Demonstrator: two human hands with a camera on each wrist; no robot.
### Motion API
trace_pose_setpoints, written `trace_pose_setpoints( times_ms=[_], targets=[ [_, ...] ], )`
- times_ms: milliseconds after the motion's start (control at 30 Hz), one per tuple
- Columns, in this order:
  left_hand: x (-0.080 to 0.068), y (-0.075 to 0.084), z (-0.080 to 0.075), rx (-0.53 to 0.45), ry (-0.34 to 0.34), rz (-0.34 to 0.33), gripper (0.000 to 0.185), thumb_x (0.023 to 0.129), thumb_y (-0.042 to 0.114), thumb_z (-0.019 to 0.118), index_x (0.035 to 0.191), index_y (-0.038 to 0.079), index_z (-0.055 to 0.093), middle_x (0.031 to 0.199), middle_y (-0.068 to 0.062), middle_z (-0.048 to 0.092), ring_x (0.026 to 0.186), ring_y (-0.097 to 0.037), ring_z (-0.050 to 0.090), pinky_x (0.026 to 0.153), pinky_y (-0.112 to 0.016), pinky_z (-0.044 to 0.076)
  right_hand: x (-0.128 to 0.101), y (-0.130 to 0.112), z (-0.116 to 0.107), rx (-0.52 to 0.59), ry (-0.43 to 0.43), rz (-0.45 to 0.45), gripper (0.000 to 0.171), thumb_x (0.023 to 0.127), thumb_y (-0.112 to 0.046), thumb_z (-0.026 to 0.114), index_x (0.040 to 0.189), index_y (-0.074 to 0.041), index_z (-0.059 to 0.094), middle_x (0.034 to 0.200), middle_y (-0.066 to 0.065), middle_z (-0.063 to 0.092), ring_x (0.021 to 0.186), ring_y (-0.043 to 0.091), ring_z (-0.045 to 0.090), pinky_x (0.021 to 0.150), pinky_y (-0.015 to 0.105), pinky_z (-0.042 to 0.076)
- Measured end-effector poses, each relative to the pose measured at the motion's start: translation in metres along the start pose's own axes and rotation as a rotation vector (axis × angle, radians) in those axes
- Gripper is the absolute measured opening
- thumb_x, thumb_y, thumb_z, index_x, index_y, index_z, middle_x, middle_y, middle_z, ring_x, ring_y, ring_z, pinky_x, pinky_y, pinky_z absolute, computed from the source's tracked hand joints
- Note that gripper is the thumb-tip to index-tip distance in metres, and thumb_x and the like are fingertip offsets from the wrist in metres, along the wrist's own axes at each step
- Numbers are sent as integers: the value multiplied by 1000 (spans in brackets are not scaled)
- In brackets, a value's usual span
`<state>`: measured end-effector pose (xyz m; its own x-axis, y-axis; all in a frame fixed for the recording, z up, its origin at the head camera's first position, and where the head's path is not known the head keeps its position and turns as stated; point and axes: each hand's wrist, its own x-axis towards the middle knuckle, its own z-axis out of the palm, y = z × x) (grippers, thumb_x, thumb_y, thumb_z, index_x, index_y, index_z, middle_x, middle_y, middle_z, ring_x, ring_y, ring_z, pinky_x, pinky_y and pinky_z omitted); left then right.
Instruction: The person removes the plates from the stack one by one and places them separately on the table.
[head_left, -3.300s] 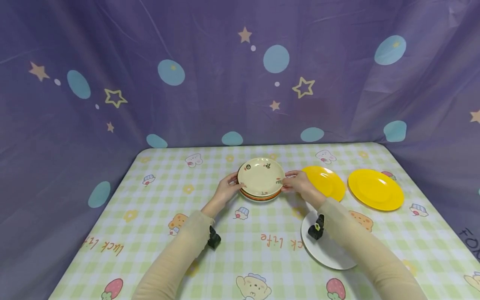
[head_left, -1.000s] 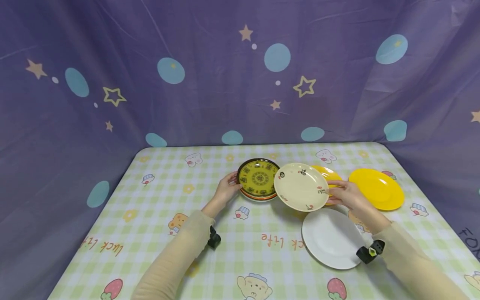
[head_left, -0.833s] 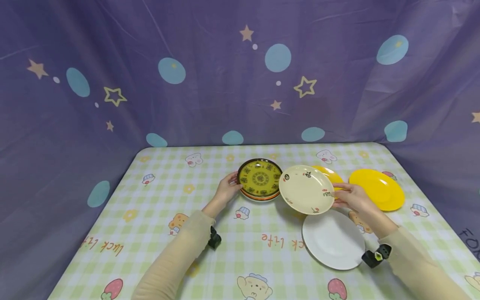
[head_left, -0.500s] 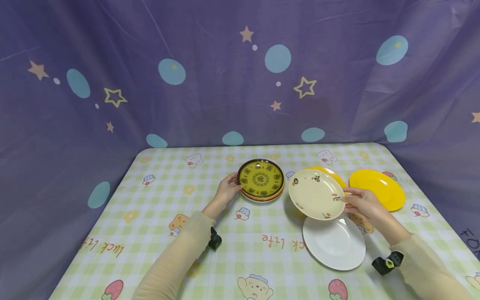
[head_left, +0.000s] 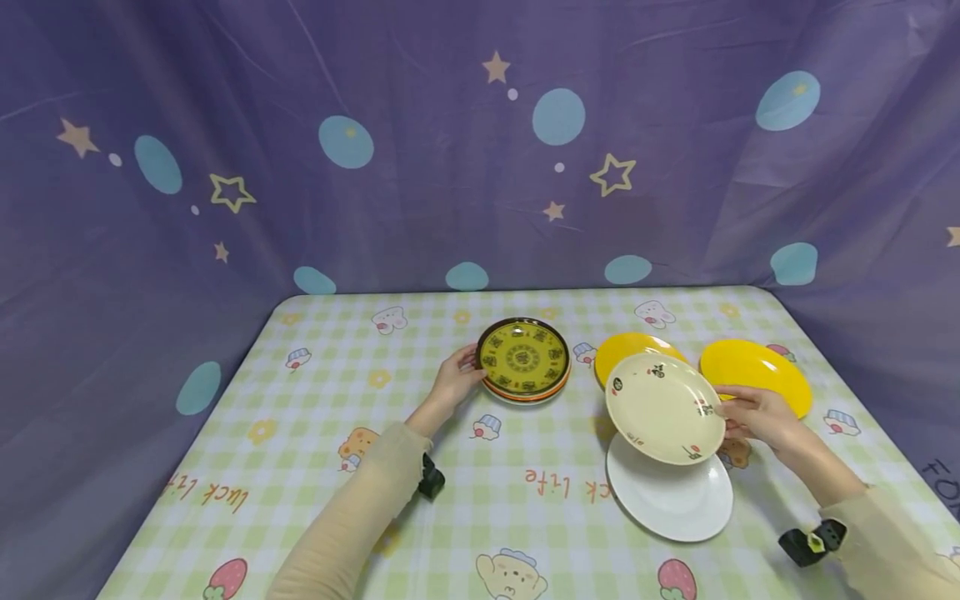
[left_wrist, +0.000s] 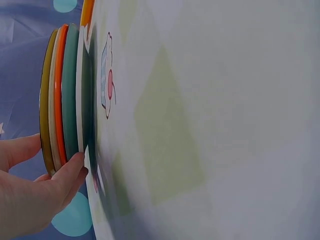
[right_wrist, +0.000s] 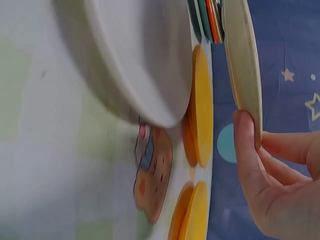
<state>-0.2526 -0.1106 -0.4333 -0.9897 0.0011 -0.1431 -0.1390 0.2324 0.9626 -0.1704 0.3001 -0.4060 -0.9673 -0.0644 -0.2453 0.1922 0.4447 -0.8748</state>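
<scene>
My right hand (head_left: 761,417) pinches the right rim of a cream plate (head_left: 663,408) with small printed motifs. In the right wrist view that cream plate (right_wrist: 242,55) is raised off the table and tilted, thumb on one face and fingers on the other. Below it lies a white plate (head_left: 671,500), partly covered in the head view. My left hand (head_left: 456,379) grips the left edge of a stack of plates, topped by an olive plate (head_left: 522,357) with a dark patterned rim. In the left wrist view an orange plate (left_wrist: 61,95) and a teal plate (left_wrist: 70,90) show within the stack.
Two yellow plates lie at the right: one yellow plate (head_left: 633,346) behind the cream plate, another yellow plate (head_left: 757,371) farther right. A checked tablecloth (head_left: 315,517) covers the table, and a purple curtain (head_left: 420,217) hangs behind it.
My right hand has lifted the cream plate off the stack and carried it right and nearer, over the white plate, uncovering the olive plate. My left hand has stayed at the stack.
</scene>
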Motion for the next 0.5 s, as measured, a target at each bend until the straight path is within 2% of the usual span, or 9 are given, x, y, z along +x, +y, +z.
trace_pose_setpoints(
  times_ms=[167, 267, 333, 433, 500],
  targets=[
    [2, -3, 1, 1, 9, -9, 57, 80, -4, 57, 133, 3, 37, 130, -18, 43, 117, -29, 44, 93, -33, 43, -5, 10, -11, -20, -21, 3, 57, 88, -15, 53, 127, 19, 30, 95, 7, 64, 69, 11, 61, 65, 27, 54],
    [1, -2, 1, 2, 7, -7, 57, 80, -4, 57, 133, 3, 37, 130, -19, 42, 117, -30, 43, 93, -33, 43, -3, 24, -20, -19, -25, -13, 59, 87, -20, 56, 127, 16, 33, 95, 4, 65, 70, 11, 60, 64, 28, 54],
    [1, -2, 1, 2, 5, -7, 57, 80, -4, 56, 133, 3, 37, 130, -19, 42, 117, -30, 43, 93, -33, 44, 0, 39, -28, 24, -26, -12, 52, 84, -26, 60, 126, 1, 46, 90, -2, 66, 70, 12, 61, 63, 28, 55],
    [0, -1, 2, -1, 4, -6, 56, 81, -4, 56, 133, 3, 36, 130, -19, 42, 117, -30, 43, 93, -33, 43, 5, 59, -39, 73, -25, -7, 36, 77, -39, 65, 111, -28, 58, 85, -13, 65, 70, 10, 62, 63, 27, 55],
    [0, -1, 2, -5, 6, -4, 56, 81, -4, 56, 133, 3, 37, 130, -19, 42, 117, -30, 43, 94, -33, 43, 6, 67, -45, 82, -28, -9, 29, 77, -40, 64, 105, -33, 59, 85, -15, 65, 70, 11, 61, 62, 27, 55]
  ],
)
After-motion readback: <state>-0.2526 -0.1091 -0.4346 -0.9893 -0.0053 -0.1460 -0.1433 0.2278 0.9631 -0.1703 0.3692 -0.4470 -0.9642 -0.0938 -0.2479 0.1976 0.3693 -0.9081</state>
